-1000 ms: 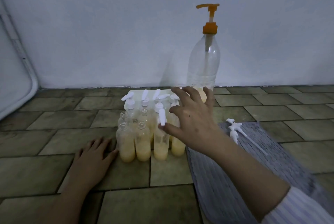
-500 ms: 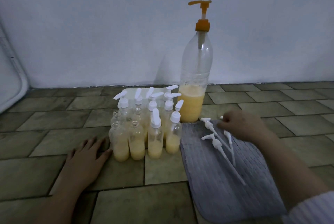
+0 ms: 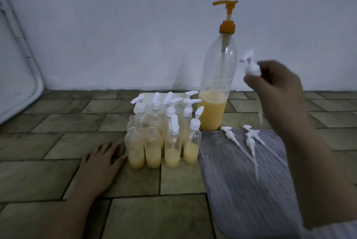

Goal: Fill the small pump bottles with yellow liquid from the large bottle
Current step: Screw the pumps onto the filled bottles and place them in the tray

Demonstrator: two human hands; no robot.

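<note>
You are looking down at a floor (image 3: 48, 177) of rectangular tiles in a dull olive-brown, laid in staggered rows with dark grout lines between them. Ahead of you it meets a plain wall (image 3: 116, 26), painted a pale bluish white, bare and slightly mottled. At your far left a white panel (image 3: 17, 76) with a rounded corner and a raised edge leans in at a tilt; what it belongs to cannot be told. The light is dim and cool, and soft shadows fall on the wall.
</note>
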